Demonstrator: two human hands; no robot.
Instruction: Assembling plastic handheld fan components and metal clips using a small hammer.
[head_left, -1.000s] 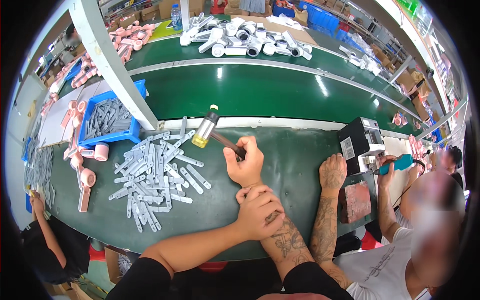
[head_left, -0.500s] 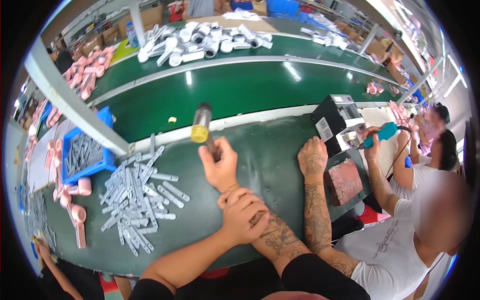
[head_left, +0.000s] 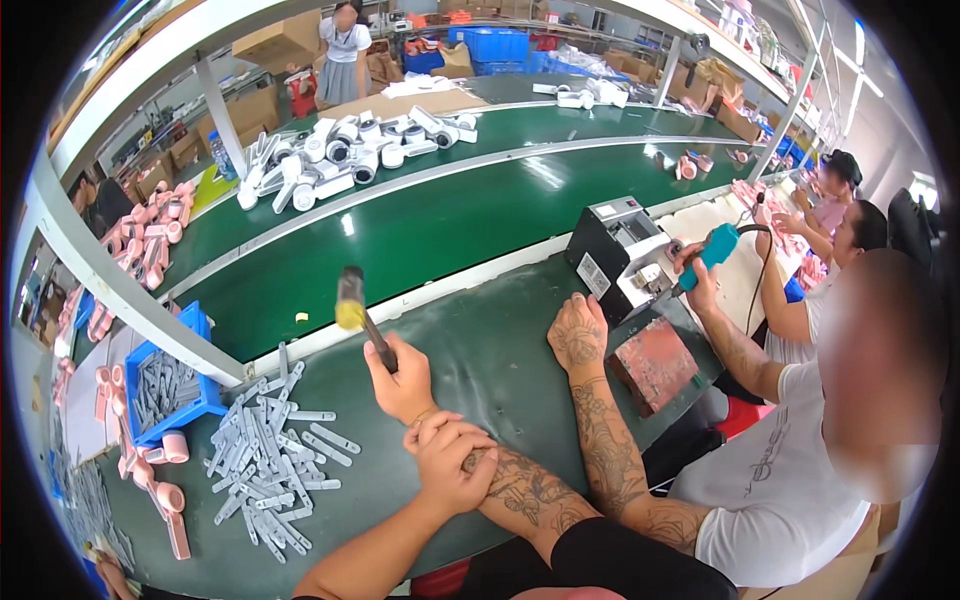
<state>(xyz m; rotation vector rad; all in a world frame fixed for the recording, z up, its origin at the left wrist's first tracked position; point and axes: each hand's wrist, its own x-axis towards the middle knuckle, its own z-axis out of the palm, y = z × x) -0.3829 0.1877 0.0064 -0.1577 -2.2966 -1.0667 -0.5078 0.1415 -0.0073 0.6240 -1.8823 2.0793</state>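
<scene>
On the green table (head_left: 500,350), the right hand (head_left: 400,375) is clamped on a raised hammer (head_left: 352,305). The left hand (head_left: 450,465) clasps the right wrist. Grey parts (head_left: 270,465) lie unstruck beside them.

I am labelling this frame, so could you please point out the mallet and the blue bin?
mallet (head_left: 350,298), head view, on its head.
blue bin (head_left: 197,322), head view, on its right wall.

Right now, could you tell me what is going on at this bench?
The person's right hand grips a yellow-headed hammer raised over the green bench, while the left hand clasps the right wrist. Grey flat parts lie scattered to the left. A co-worker's hand rests beside a reddish block.
</scene>
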